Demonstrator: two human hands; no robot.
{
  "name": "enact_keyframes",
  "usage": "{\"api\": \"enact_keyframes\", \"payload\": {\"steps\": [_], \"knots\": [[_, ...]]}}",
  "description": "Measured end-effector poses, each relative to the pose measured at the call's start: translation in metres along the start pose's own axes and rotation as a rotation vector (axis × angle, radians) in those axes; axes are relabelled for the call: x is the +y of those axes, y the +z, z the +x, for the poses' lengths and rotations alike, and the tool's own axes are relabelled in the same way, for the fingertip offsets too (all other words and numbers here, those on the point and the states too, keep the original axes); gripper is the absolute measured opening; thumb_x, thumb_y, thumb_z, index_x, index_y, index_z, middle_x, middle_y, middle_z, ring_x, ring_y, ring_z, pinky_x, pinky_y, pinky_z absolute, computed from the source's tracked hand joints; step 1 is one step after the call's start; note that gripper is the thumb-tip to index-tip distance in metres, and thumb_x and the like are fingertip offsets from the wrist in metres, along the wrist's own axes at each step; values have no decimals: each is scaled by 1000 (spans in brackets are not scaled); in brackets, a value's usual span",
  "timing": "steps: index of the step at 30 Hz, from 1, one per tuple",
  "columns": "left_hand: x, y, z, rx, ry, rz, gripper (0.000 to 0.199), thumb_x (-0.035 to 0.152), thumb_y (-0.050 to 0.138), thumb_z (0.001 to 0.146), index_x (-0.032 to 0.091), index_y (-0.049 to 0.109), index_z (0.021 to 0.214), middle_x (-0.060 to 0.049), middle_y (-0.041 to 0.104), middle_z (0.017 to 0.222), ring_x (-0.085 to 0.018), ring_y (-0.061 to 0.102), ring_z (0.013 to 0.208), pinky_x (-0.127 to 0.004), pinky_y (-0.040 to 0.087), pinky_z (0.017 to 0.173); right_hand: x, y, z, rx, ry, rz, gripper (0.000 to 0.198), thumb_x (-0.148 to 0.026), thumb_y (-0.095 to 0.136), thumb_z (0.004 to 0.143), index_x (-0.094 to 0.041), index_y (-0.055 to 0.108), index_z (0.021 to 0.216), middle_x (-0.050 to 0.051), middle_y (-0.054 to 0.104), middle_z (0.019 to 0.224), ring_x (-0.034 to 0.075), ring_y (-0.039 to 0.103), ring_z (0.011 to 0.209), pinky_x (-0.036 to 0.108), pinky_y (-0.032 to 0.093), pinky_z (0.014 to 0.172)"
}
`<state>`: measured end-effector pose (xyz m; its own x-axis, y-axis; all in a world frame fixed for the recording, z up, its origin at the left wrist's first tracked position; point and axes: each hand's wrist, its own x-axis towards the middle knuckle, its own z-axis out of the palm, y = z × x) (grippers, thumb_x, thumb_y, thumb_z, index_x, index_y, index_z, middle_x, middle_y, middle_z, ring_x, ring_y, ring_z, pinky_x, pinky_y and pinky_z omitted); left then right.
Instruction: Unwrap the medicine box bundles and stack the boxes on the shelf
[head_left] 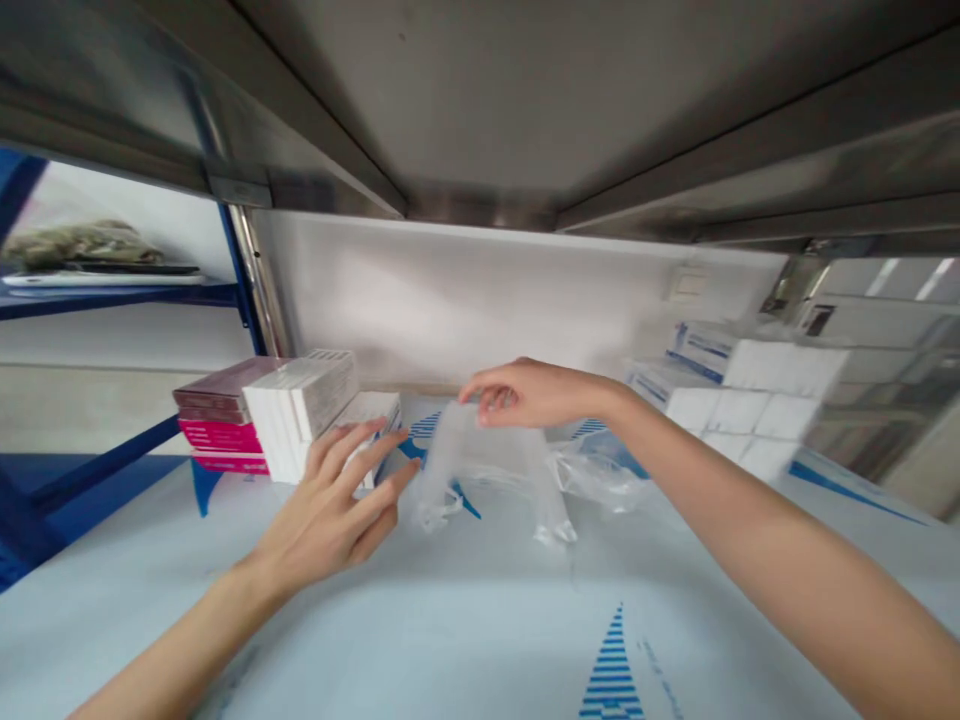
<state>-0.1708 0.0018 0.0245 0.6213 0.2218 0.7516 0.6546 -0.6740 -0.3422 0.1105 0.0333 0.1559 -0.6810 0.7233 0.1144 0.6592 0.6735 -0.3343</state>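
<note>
My left hand (341, 505) hangs over the shelf with its fingers spread, holding nothing. It is close in front of the white boxes (289, 435), one of which (373, 410) is partly hidden behind its fingers. My right hand (517, 392) has its fingers curled in a pinch at the top of a whitish, translucent plastic wrapper (441, 460). Two limp sides of the wrapper hang down to the shelf surface. Motion blurs it, and whether anything is inside cannot be made out. Crumpled clear plastic (600, 475) lies just right of it.
Pink and maroon boxes (221, 425) are stacked at the left. White cartons (739, 400) with blue print form a stack at the right. A metal shelf (495, 110) hangs low overhead. The shelf surface (435, 640) is pale blue sheeting, with a white wall (465, 300) behind.
</note>
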Motion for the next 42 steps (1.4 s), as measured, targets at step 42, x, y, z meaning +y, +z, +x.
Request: {"api": "enact_keyframes", "payload": {"steps": [42], "knots": [[140,85,104,-128,-195,-701,21,18,49,93,16,64,108,-9,66,107,-25,54,110,-44,47,98,85,47,-145,495,-10,300,11,-28,63,87,-21,62,78,1,64,76,16,59,72,30,48,71]]}}
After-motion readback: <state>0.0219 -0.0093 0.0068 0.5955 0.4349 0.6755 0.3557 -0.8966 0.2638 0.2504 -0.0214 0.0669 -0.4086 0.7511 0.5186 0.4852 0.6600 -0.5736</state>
